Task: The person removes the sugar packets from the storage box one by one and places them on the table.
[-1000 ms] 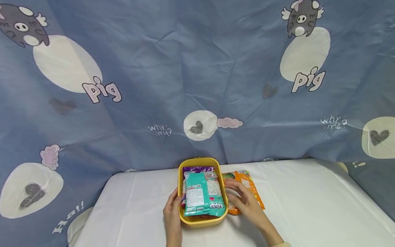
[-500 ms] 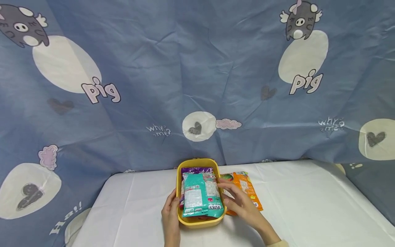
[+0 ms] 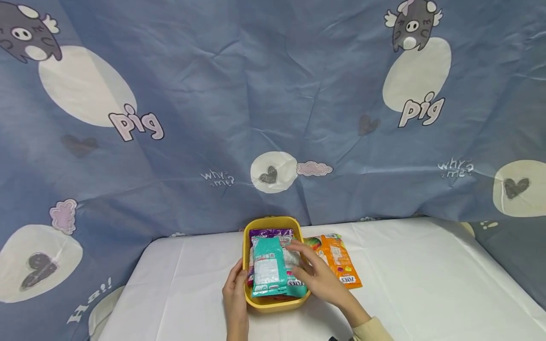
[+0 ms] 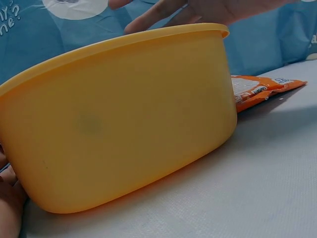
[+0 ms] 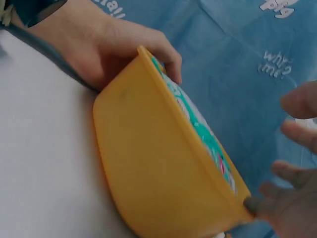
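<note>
A yellow plastic tub (image 3: 277, 307) holds a teal snack packet (image 3: 268, 272) on top of a purple packet (image 3: 271, 233). My left hand (image 3: 234, 296) grips the tub's left side, its thumb hooked over the rim in the right wrist view. Fingers (image 4: 7, 203) of that hand show at the lower left of the left wrist view. Over the tub's right rim, my right hand (image 3: 317, 277) reaches above the teal packet with fingers loosely spread. In the right wrist view this hand's fingers (image 5: 292, 173) stand apart, holding nothing, near the rim.
An orange snack packet (image 3: 341, 263) lies flat on the white-covered table (image 3: 418, 284), just right of the tub. Behind the table hangs a blue cloth (image 3: 204, 94) printed with pigs, hearts and words. Its lower edge meets the table right behind the tub.
My right hand has moved left from beside the tub and over the orange packet to above the teal packet. My left hand has stayed on the tub.
</note>
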A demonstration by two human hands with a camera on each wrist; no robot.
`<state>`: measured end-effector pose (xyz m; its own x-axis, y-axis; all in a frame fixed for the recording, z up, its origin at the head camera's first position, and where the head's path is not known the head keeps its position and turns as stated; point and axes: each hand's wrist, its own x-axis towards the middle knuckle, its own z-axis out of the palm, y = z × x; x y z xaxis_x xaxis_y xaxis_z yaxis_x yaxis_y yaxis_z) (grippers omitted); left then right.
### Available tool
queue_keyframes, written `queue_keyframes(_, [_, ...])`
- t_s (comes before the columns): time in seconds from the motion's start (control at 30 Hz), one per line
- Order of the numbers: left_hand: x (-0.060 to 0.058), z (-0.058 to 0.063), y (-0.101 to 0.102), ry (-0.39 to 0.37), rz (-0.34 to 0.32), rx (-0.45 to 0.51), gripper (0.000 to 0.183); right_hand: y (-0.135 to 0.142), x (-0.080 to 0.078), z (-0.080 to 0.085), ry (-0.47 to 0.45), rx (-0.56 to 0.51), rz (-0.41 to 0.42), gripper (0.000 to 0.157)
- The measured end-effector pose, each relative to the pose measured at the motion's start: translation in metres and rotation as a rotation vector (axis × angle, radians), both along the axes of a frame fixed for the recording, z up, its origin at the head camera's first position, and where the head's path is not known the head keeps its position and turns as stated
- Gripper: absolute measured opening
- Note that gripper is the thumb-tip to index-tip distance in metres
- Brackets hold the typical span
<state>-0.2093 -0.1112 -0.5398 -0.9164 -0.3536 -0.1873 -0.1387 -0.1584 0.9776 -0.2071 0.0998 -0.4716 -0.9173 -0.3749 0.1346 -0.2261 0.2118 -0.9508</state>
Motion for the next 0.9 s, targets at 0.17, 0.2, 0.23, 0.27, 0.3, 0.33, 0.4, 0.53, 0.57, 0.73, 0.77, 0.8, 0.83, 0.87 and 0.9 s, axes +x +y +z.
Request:
queue_keyframes(0.17, [0.000,0.000,-0.001,0.031,0.005,-0.018,0.041,-0.013,-0.004,0.008,-0.051,0.023,-0.066,0.047])
queue_keyframes(0.2, [0.001,0.000,-0.001,0.040,0.004,-0.017,0.040,-0.016,-0.004,0.009,-0.062,0.030,-0.075,0.048])
queue_keyframes(0.23, [0.001,0.000,-0.001,0.047,0.004,-0.016,0.040,-0.018,-0.005,0.010,-0.068,0.042,-0.082,0.049])
queue_keyframes(0.27, [0.001,0.000,-0.001,0.051,0.003,-0.013,0.040,-0.020,-0.006,0.011,-0.078,0.055,-0.086,0.049])
queue_keyframes(0.3, [0.001,-0.001,-0.001,0.054,0.001,-0.011,0.041,-0.022,-0.007,0.012,-0.086,0.070,-0.087,0.050])
queue_keyframes(0.33, [0.001,-0.001,-0.001,0.050,-0.001,-0.010,0.041,-0.024,-0.008,0.012,-0.099,0.084,-0.087,0.051])
queue_keyframes(0.4, [0.002,-0.001,-0.001,0.042,-0.006,-0.008,0.040,-0.027,-0.010,0.012,-0.127,0.116,-0.086,0.051])
queue_keyframes(0.53, [0.003,-0.001,0.001,0.035,-0.013,-0.008,0.039,-0.030,-0.014,0.008,-0.157,0.163,-0.096,0.048])
queue_keyframes(0.57, [0.002,-0.001,0.001,0.042,-0.013,-0.006,0.039,-0.031,-0.015,0.007,-0.160,0.174,-0.105,0.046])
queue_keyframes(0.73, [0.002,0.000,0.001,0.062,-0.006,0.000,0.040,-0.032,-0.013,0.005,-0.155,0.174,-0.160,0.036])
queue_keyframes(0.77, [0.002,0.001,0.001,0.060,-0.006,0.001,0.040,-0.031,-0.012,0.005,-0.157,0.165,-0.171,0.034])
queue_keyframes(0.8, [0.002,0.001,0.001,0.052,-0.007,0.001,0.040,-0.031,-0.012,0.006,-0.159,0.155,-0.180,0.033])
queue_keyframes(0.83, [0.002,0.001,0.000,0.045,-0.008,-0.003,0.040,-0.031,-0.011,0.006,-0.162,0.146,-0.186,0.031])
queue_keyframes(0.87, [0.003,0.002,0.000,0.035,-0.008,-0.004,0.041,-0.030,-0.011,0.007,-0.166,0.137,-0.187,0.030])
queue_keyframes(0.9, [0.003,0.002,0.000,0.027,-0.008,-0.006,0.041,-0.030,-0.011,0.007,-0.173,0.132,-0.186,0.029])
